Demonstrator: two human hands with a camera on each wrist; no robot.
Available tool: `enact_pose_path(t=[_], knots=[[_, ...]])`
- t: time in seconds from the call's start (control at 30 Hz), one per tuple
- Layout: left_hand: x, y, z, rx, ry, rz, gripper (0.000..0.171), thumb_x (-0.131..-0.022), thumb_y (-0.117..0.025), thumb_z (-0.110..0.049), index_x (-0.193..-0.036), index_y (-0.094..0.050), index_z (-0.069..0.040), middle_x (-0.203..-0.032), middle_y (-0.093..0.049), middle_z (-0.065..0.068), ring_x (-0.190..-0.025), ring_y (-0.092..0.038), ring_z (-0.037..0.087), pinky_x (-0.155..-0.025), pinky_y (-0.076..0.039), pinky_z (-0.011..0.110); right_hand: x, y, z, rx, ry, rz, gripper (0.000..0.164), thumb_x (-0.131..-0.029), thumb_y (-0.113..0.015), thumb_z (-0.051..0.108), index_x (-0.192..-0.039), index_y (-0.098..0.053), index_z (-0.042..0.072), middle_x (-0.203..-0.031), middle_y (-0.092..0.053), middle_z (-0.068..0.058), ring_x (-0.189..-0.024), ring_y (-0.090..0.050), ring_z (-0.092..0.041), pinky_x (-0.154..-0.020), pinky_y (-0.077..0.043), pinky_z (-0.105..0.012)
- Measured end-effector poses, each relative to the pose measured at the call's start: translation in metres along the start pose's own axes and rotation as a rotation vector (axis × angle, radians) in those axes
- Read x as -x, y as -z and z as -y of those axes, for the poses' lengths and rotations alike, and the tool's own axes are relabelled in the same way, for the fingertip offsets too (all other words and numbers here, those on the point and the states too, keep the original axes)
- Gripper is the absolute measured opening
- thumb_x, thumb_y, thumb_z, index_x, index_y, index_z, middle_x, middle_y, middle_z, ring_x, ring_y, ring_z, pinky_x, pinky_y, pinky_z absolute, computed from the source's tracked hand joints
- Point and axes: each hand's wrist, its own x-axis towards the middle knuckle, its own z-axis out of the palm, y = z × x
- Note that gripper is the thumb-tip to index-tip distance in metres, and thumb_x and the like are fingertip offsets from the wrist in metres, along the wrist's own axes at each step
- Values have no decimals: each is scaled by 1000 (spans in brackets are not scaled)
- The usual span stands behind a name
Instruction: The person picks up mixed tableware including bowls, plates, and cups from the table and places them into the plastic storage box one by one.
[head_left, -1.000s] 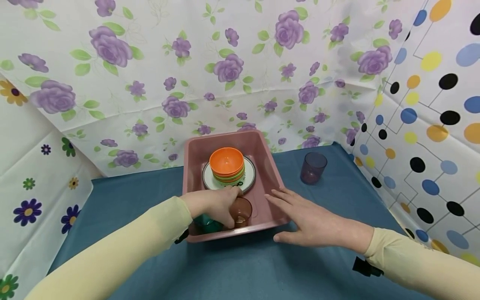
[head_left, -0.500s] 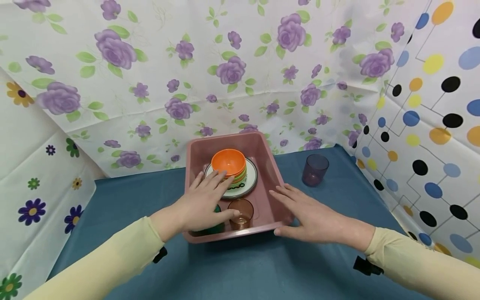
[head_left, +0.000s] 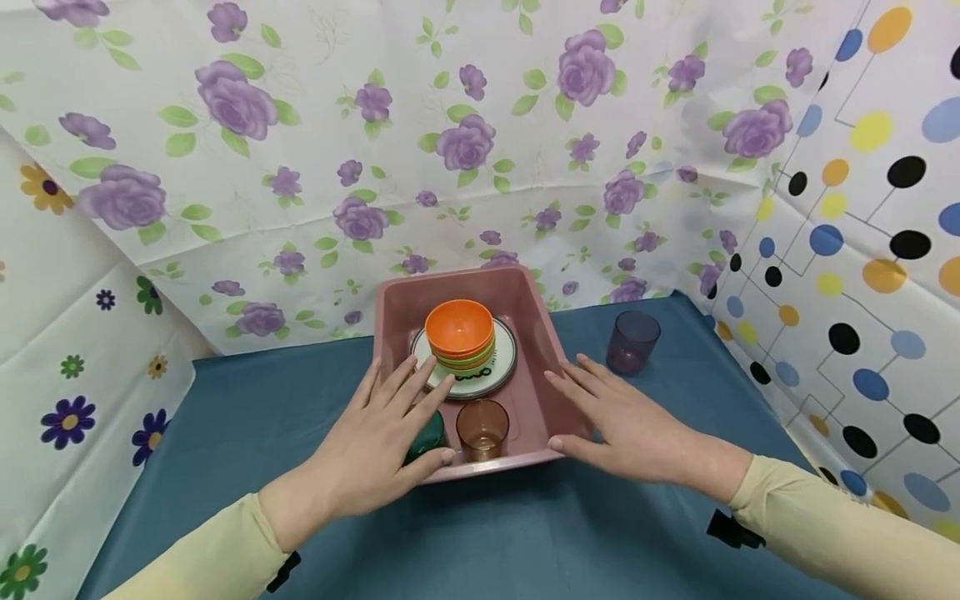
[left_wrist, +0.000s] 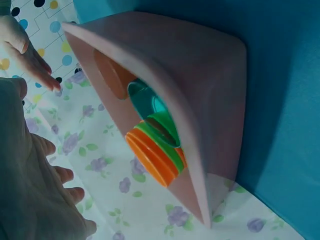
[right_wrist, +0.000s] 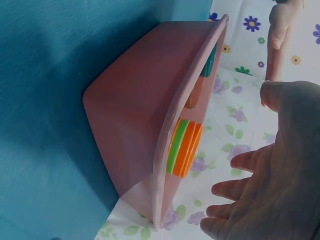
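My left hand (head_left: 375, 442) hovers over the front left corner of the pink tub (head_left: 551, 367), fingers spread, holding nothing. My right hand (head_left: 637, 425) is held out at the tub's right rim, its fingers straight and its grasp empty. Inside the tub, a stack of orange and green bowls (head_left: 459, 329) sits on a white plate (head_left: 504, 358) with a dark rim. In front of the plate stands a brown see-through cup (head_left: 482, 429). Left of it is a teal cup (head_left: 427, 437), partly hidden by my left hand in the head view.
A purple see-through cup (head_left: 632, 342) stands on the blue tablecloth (head_left: 495, 542), right of the tub. Flower-print sheeting (head_left: 300, 183) hangs behind, and dotted sheeting (head_left: 862, 275) closes off the right side.
My left hand has come away from the cups at the tub's front, moving left and toward me while its fingers spread. My right hand has hardly moved.
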Motion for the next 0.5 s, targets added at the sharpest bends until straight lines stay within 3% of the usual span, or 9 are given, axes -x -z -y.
enact_pose_path(t=[0.3,0.5], knots=[[6,-9,-3,-4,9,37,79,-102,-35,-71,-165,-21,-25,-172,0,1,-157,-7,29,-122,2,60,-3,-4,1,39,18,-10,91,-94,-46,78,-165,-24,25,-169,-20,-7,-157,-8,-30,-118,-25,-63],[-4,-8,-8,-8,-23,30,79,-103,-36,-69,-165,-21,-23,-172,-3,5,-156,-12,31,-122,-1,61,-3,-2,0,43,11,-8,90,-95,-46,77,-165,-23,25,-170,-18,-5,-157,-7,-30,-119,-23,-62]])
